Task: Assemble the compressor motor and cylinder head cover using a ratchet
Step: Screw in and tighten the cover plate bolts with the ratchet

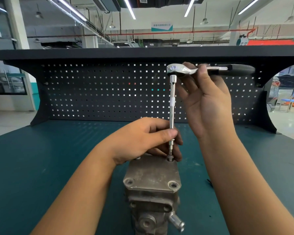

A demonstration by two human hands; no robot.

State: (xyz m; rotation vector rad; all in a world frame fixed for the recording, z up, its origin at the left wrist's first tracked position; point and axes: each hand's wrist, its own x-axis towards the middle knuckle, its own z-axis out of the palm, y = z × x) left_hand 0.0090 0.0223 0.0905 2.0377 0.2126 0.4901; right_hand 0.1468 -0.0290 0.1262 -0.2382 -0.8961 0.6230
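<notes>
Reaching up, the right hand (209, 99) gripped the ratchet (193, 69) by its neck, lower fingers spread, handle level and pointing right. The left hand (148, 138) pinched the upright extension bar (172, 102) low down. Its tip met a bolt (169, 157) at the far right corner of the dull grey cover (153, 172), just beneath that hand, atop the compressor (153, 206).

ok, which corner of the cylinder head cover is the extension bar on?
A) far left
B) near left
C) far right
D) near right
C: the extension bar, pinched by the left hand, stands on the bolt at the far right corner of the cylinder head cover; both near holes are empty.
</notes>
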